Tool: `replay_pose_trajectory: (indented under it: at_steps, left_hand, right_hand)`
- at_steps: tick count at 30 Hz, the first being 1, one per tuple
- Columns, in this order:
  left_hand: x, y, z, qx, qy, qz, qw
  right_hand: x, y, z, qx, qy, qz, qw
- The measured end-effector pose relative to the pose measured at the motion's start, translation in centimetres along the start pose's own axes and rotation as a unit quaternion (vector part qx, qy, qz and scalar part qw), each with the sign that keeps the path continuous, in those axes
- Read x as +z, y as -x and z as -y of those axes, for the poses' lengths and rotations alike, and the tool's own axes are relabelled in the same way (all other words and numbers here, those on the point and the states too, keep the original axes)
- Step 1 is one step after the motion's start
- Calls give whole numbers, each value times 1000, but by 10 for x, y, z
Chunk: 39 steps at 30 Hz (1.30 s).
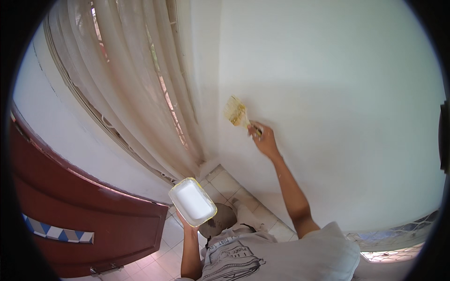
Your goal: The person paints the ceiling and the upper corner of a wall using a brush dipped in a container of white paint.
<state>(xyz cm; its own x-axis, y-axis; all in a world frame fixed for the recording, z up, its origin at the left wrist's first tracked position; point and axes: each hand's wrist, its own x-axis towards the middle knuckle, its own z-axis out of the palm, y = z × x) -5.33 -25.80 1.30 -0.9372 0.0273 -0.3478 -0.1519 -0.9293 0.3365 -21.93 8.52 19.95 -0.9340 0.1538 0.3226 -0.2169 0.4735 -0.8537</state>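
Observation:
My right hand (264, 139) is closed round the handle of a wide paintbrush (236, 112), raised in front of the white wall (337, 126) near its left corner. The bristles look yellowish and point up and to the left; whether they touch the wall I cannot tell. Lower down, my left hand (187, 225) holds a rectangular paint tray (192, 202) from below. White paint lies in the tray, and yellow smears mark its rim. Most of the left hand's fingers are hidden under the tray.
Long pale curtains (136, 84) hang over a window on the left, close to the tray. A reddish-brown door (89, 206) stands at lower left. Floor tiles (225, 182) meet the wall below. A patterned window grille (398, 234) is at lower right.

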Motion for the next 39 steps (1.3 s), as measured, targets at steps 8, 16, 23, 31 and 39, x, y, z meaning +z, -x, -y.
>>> replay_pose_trajectory:
  at_steps: [8, 16, 23, 31, 39]
  left_hand:
    - [5, -6, 11, 47, 27, 11, 998]
    - [26, 5, 7, 32, 45, 31, 998]
    - [46, 17, 4, 25, 76, 74, 994]
    - [46, 16, 7, 39, 51, 67, 996]
    - [48, 12, 3, 9, 59, 63, 996]
  right_hand:
    - [-22, -143, 33, -123, 142, -104, 977]
    - [-21, -191, 54, -53, 168, -87, 980]
    - [-28, -194, 49, -64, 164, -64, 982]
    - [-37, -164, 58, -90, 141, -100, 981]
    - [-30, -172, 77, -52, 163, -67, 983]
